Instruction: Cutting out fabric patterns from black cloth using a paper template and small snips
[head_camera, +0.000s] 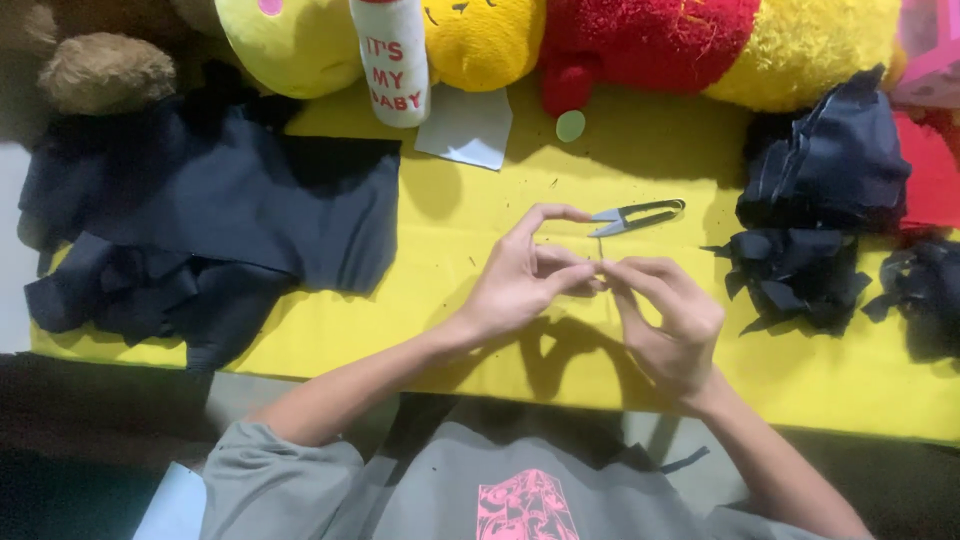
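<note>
Fingertips of the left hand (520, 285) and right hand (668, 315) meet just below the thread snips (636, 216), pinching something too small to identify, perhaps thread. I'd keep that grip tight and low over the yellow tabletop (440, 230). Dark fabric scraps (800, 275) lie right of the snips.
</note>
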